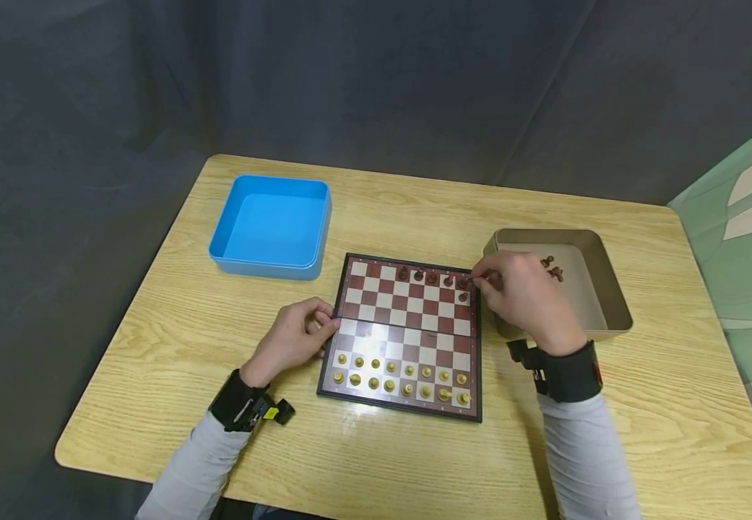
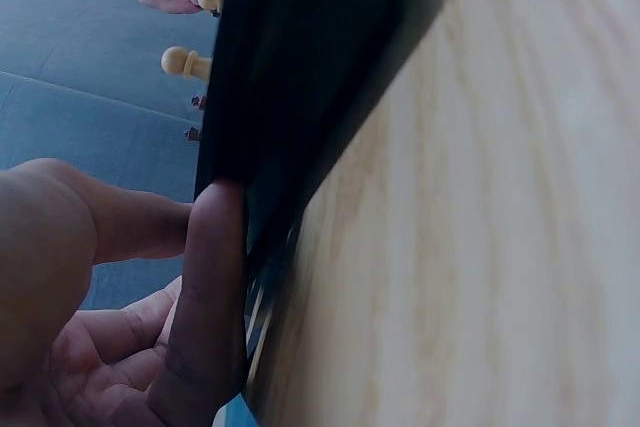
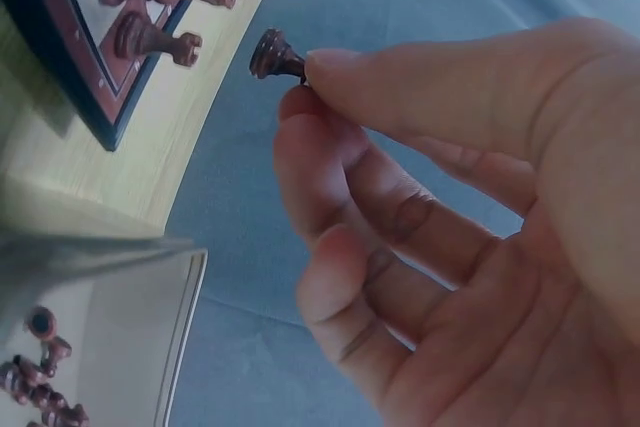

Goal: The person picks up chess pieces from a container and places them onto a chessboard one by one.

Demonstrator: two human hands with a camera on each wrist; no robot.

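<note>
A folding chessboard (image 1: 408, 339) lies on the table with gold pieces in two rows along its near side. Several dark red pieces (image 1: 433, 278) stand at its far right. My left hand (image 1: 297, 334) grips the board's left edge, thumb above and a finger under it in the left wrist view. At the far right corner, my right hand (image 1: 525, 292) pinches a dark red chess piece (image 3: 275, 57) between thumb and index finger. Its base points away from the fingertips and its top is hidden by them. A dark red rook (image 3: 155, 39) stands at the board's corner nearby.
A beige box (image 1: 616, 303) right of the board holds several loose dark red pieces (image 1: 555, 273). Back left stands a blue tray (image 1: 271, 271) with nothing in it. All rest on a wooden table (image 1: 415, 462) with a dark curtain (image 1: 382, 94) behind.
</note>
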